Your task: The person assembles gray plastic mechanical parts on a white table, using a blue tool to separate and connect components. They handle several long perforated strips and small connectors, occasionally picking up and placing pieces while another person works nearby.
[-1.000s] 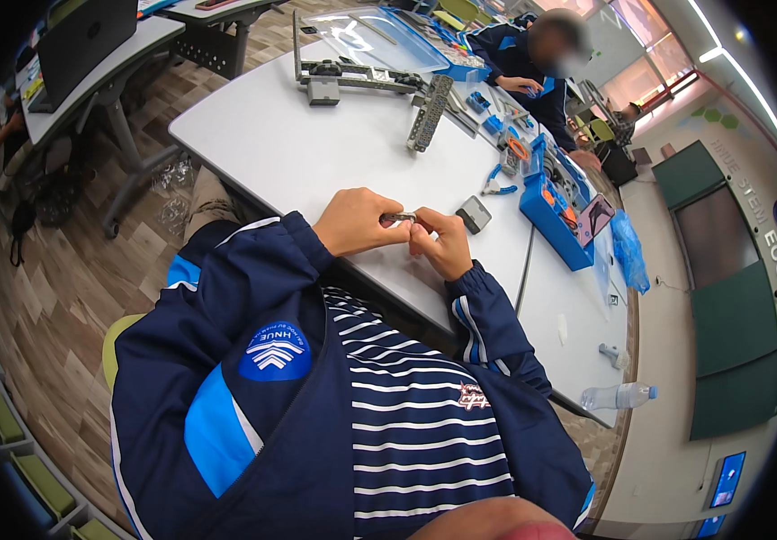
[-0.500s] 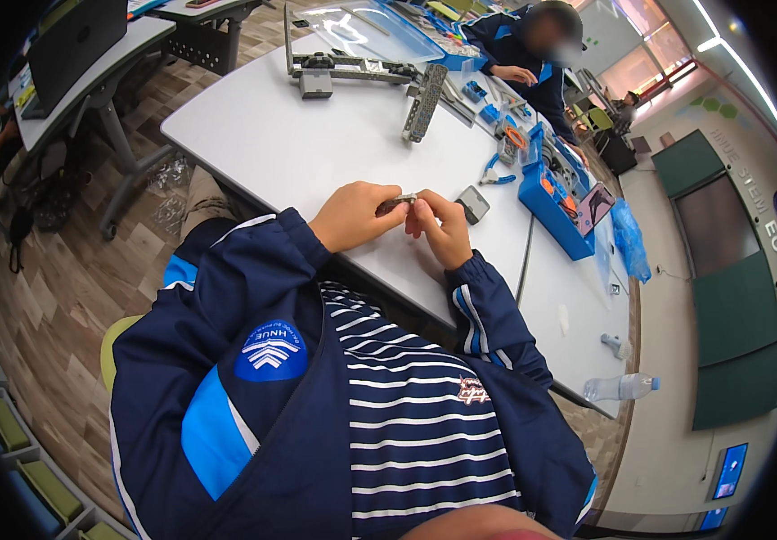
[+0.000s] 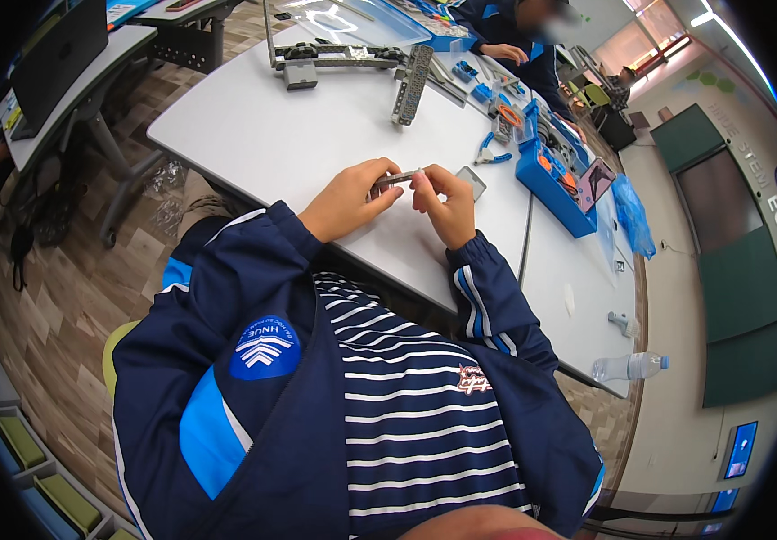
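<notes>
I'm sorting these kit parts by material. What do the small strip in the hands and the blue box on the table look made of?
The small strip, pinched between left hand and right hand, looks like dull grey metal, though it is too small to be sure. The blue box looks like moulded plastic: uniform bright colour, smooth, slightly glossy walls.

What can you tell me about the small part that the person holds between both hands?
The small part is a short, narrow, dark grey strip, and it looks like metal. It lies roughly level, just above the white table, near the person's edge. The left hand pinches its left end and the right hand its right end. Finer details are too small to tell.
</notes>
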Demonstrator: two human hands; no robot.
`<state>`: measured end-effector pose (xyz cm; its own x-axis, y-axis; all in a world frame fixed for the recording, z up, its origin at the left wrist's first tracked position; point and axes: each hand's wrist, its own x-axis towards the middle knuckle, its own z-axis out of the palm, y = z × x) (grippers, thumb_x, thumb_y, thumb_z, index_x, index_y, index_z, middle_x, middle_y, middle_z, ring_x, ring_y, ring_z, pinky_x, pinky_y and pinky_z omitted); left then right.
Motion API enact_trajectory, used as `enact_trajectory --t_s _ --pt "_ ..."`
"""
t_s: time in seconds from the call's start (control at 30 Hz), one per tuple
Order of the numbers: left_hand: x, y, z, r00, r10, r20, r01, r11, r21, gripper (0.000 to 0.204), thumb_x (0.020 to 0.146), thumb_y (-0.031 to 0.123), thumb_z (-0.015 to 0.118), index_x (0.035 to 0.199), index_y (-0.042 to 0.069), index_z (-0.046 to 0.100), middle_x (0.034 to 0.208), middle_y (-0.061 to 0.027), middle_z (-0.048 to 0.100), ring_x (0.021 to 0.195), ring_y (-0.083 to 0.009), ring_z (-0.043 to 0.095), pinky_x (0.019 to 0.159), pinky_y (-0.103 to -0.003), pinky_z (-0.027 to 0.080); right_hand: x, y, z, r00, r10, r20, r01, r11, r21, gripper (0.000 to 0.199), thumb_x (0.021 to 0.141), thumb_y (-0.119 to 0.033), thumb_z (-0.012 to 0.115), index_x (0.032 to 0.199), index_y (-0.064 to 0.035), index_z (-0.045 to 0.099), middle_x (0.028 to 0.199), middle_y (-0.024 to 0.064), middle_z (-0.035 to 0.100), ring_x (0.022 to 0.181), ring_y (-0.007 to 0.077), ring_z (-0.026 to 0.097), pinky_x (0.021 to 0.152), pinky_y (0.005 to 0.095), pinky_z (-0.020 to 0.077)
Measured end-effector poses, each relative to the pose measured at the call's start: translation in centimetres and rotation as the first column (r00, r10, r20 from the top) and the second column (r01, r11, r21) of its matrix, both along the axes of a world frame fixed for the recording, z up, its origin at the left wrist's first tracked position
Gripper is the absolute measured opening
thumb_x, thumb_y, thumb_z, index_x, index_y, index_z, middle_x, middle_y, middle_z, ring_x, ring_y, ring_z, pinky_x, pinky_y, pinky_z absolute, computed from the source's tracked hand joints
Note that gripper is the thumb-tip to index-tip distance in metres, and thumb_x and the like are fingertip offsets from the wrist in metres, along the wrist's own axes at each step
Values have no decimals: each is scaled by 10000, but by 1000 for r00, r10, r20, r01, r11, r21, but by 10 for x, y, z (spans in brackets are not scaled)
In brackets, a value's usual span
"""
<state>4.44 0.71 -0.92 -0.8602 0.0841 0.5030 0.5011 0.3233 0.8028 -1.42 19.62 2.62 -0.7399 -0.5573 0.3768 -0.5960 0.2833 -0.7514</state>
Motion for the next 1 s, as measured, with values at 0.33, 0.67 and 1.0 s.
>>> enact_trajectory --t_s 0.33,0.67,1.0 --pt "-3 -2 -3 998 -17 -64 20 999 45 267 892 55 645 1151 -9 643 991 -178 708 873 -268 700 796 -332 538 2 -2 -1 998 19 58 -19 1000 -3 264 995 -189 551 832 3 628 616 18 606 552 63 545 538 220 425" --pt "-2 -5 1 997 -23 -76 22 1000 -15 281 869 81 659 1136 -6 648 993 -199 701 892 -350 681 814 -366 518 4 -5 -4 995 76 62 -78 997 30 196 984 -161 586 931 5 675 639 18 630 569 59 576 548 217 451" --pt "-3 -3 -4 994 -41 -99 32 996 -87 413 859 5 629 1271 12 594 1097 -208 684 969 -354 676 873 -360 521 6 -6 -5 995 68 76 -71 997 32 207 982 -177 599 954 13 678 666 22 644 581 66 585 551 221 457"
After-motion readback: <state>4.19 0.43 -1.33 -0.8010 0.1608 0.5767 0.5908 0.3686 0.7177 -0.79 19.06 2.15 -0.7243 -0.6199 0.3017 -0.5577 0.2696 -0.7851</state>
